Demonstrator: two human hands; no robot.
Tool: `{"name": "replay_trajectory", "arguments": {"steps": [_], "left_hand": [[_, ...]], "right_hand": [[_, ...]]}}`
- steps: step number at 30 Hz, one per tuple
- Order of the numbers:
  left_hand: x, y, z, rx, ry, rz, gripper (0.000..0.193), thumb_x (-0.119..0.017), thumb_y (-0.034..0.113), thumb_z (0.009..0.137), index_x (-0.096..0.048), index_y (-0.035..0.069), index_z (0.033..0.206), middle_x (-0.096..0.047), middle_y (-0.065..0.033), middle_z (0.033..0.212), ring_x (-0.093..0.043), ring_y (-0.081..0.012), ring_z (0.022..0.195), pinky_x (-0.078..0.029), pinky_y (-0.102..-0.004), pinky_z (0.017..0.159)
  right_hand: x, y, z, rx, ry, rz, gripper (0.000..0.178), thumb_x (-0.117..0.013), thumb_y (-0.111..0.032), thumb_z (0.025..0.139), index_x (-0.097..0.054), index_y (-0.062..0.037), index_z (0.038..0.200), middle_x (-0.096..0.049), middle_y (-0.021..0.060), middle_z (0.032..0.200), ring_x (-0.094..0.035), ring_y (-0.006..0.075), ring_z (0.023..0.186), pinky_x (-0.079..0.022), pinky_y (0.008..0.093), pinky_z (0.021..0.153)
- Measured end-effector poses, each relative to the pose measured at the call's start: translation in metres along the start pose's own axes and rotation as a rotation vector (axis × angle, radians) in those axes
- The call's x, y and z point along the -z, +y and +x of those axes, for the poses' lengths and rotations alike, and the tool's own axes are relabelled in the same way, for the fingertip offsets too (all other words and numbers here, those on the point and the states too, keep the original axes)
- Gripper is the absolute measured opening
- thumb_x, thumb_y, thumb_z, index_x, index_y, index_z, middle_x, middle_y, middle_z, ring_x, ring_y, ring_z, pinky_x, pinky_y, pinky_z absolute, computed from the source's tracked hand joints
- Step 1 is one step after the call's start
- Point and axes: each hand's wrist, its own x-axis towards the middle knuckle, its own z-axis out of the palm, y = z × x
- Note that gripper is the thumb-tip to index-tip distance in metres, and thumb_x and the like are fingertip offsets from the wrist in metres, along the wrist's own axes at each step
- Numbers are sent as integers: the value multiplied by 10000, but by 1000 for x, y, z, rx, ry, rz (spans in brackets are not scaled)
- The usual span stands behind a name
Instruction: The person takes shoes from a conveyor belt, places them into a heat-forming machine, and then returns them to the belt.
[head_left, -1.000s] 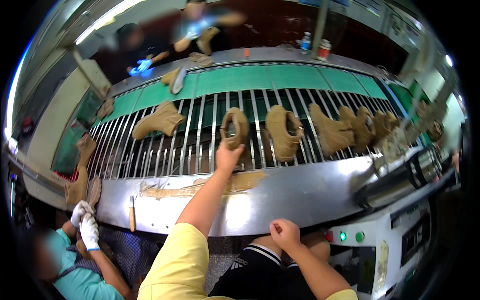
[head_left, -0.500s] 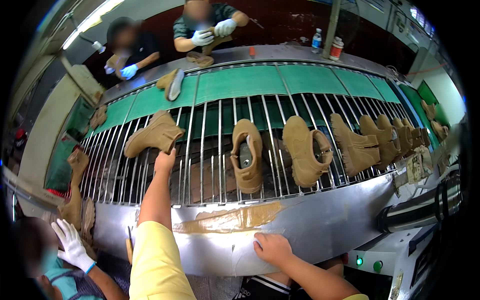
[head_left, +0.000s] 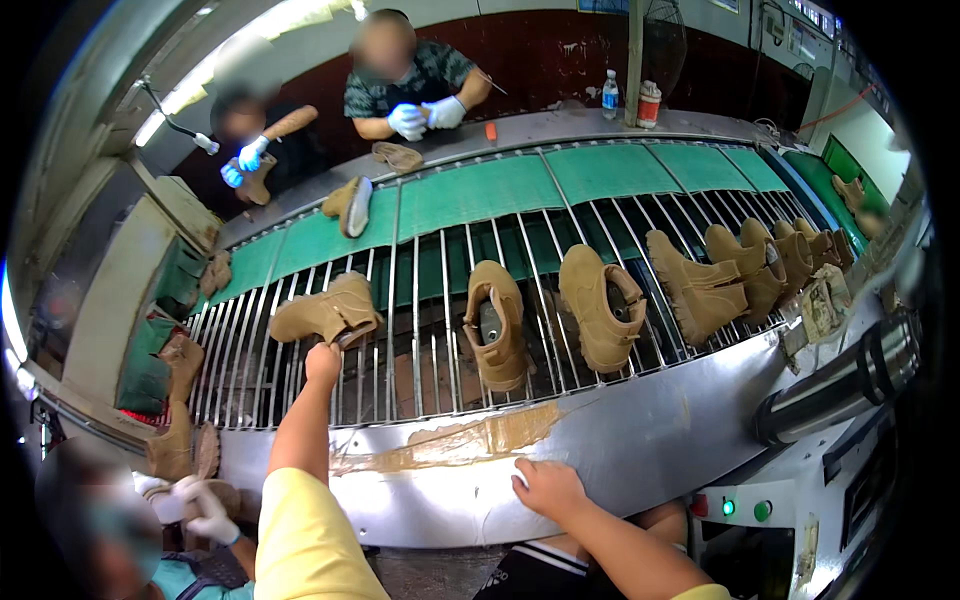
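A tan ankle boot [head_left: 328,310] lies on its side across the metal bars on the left, toe to the left. My left hand [head_left: 322,362] is closed on its near edge; the fingertips are partly hidden by the boot. My right hand [head_left: 550,490] rests on the steel front ledge [head_left: 640,440] by a strip of brown tape, holding nothing, thumb and forefinger slightly apart. In the middle of the bars a tan boot [head_left: 497,335] stands with its opening toward me, and another boot [head_left: 597,310] lies to its right.
Several tan boots [head_left: 695,285] line the bars at right. Beyond runs a green belt [head_left: 480,195] carrying a boot with a pale sole [head_left: 355,207]. Two gloved co-workers sit across; another gloved person [head_left: 210,510] works at lower left. A shiny cylinder [head_left: 840,375] juts in at right.
The boot in my left hand has turned, its toe now pointing more squarely left. My right hand stays on the ledge. The view has shifted, and the co-workers' hands have moved.
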Motion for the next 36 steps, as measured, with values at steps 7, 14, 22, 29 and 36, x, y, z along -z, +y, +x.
{"name": "replay_trajectory", "arguments": {"steps": [7,14,22,29,36], "left_hand": [[198,33,-82,-237,-405,-384,290,-494,184,803,-608,-62,703,-554,-162,559,-570,-262,513,-441,-380,510],[337,118,-328,-311,-887,-708,249,-544,129,824,-569,-9,618,-491,-10,532,-441,-85,457,-332,-250,419],[358,183,-466,-1434,-1030,-537,206,-618,122,786,-520,7,646,-502,-140,565,-505,-311,526,-432,-354,501],[339,229,-529,-1526,-563,-502,197,-689,159,737,-546,41,670,-545,-97,646,-560,-308,588,-458,-381,509],[261,264,-565,-1189,-1113,-728,105,-732,115,776,-678,32,813,-654,-59,663,-611,-111,577,-493,-267,548]], "right_hand": [[-11,-10,-1,-120,35,124,254,-589,-308,823,-594,-105,975,-628,143,696,-623,312,692,-496,421,626],[40,-76,-124,-389,-971,2314,662,-473,-581,873,-357,-186,1392,-594,232,1150,-645,354,884,-518,449,766],[127,-153,-277,-466,-234,2664,795,-414,-651,832,-370,-99,1402,-445,154,1382,-455,312,1243,-339,470,1058],[160,-93,-343,-327,314,2322,835,-393,-670,805,-348,-96,1409,-420,148,1401,-476,316,1220,-370,459,1040],[194,-33,-402,-373,762,2128,790,-633,-449,765,-353,-36,1378,-488,158,1302,-508,305,1164,-391,430,1007]]}}
